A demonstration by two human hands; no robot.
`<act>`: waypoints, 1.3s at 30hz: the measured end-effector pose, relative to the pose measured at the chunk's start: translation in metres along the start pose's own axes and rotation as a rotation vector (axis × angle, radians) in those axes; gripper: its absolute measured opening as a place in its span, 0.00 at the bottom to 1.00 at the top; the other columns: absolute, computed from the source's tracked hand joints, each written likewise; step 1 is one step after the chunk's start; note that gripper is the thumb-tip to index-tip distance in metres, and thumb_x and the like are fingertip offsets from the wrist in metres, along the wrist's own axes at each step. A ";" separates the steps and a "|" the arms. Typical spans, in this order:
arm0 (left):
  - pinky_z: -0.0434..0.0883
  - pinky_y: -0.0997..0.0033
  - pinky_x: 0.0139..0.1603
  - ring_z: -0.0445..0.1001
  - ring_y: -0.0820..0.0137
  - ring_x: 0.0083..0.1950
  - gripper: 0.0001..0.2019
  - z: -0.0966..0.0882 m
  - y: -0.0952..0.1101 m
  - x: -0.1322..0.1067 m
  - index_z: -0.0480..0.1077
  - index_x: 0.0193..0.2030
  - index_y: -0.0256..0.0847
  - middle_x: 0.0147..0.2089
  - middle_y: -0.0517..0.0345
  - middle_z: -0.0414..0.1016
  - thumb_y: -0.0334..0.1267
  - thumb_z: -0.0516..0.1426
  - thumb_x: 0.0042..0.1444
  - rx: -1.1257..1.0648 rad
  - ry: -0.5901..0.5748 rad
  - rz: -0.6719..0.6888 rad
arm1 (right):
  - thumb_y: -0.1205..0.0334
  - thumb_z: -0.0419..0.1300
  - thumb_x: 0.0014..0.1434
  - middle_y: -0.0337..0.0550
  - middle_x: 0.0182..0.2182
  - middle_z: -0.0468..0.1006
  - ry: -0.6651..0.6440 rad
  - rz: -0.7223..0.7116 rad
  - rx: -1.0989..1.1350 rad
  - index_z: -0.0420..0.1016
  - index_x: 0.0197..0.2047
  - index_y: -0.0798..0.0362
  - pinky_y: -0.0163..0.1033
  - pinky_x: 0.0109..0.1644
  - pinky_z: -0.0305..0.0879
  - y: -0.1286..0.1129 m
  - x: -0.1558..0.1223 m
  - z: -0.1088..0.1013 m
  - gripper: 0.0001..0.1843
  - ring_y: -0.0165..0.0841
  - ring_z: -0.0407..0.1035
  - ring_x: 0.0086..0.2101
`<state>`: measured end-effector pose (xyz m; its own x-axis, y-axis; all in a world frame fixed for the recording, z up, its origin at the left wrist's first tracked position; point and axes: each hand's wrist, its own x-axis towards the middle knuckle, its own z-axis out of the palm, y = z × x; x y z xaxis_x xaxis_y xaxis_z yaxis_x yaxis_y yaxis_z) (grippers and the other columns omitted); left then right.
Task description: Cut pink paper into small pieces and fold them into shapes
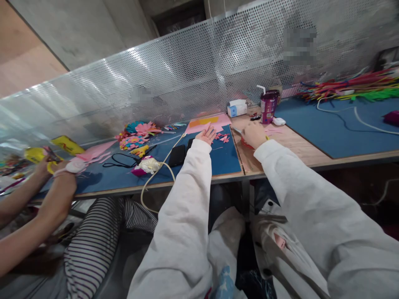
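Note:
My left hand (206,134) is held palm up above the blue mat (232,160), its fingers apart and nothing in it. Just beyond it lie pink paper sheets (222,119) with an orange-yellow piece (204,121) on top. Small pink paper scraps (223,138) are scattered to the right of the left hand. My right hand (254,133) is closed around what look like scissors (247,143) with red handles, over the bare wooden strip of the table. Their pale blade points left toward the scraps. The fingers partly hide them.
Right of centre stand a purple cup with a straw (268,109), a tissue pack (237,109) and a white case (279,121). A black phone (177,155), cable (152,178) and paper flowers (137,135) lie left. A co-worker's hands (64,168) work farther left. Colourful pipe cleaners (352,86) lie right.

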<state>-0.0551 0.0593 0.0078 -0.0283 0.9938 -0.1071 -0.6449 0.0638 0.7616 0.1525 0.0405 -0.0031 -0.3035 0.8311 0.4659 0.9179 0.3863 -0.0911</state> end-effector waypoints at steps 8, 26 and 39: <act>0.66 0.66 0.57 0.66 0.65 0.59 0.18 -0.011 0.002 0.000 0.69 0.48 0.37 0.55 0.48 0.70 0.31 0.41 0.60 0.020 -0.013 -0.087 | 0.61 0.50 0.58 0.55 0.42 0.70 -0.048 -0.577 -0.074 0.76 0.48 0.56 0.44 0.47 0.51 -0.049 0.001 0.018 0.19 0.43 0.58 0.45; 0.69 0.71 0.47 0.70 0.69 0.55 0.21 -0.010 0.002 0.000 0.59 0.59 0.34 0.61 0.49 0.63 0.31 0.40 0.60 0.092 -0.068 -0.210 | 0.64 0.52 0.58 0.52 0.37 0.72 -0.125 -0.507 -0.063 0.79 0.38 0.53 0.40 0.41 0.57 0.010 0.005 0.020 0.14 0.39 0.61 0.40; 0.69 0.73 0.31 0.73 0.73 0.29 0.10 -0.005 0.002 0.000 0.67 0.40 0.38 0.34 0.54 0.76 0.33 0.46 0.59 0.164 0.078 -0.202 | 0.68 0.50 0.58 0.55 0.40 0.72 -0.045 -0.400 -0.139 0.73 0.37 0.61 0.41 0.45 0.59 -0.005 -0.003 0.015 0.12 0.40 0.64 0.43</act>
<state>-0.0603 0.0592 0.0059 0.0259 0.9498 -0.3117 -0.5114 0.2805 0.8123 0.1455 0.0420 -0.0171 -0.6506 0.6450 0.4010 0.7505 0.6267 0.2097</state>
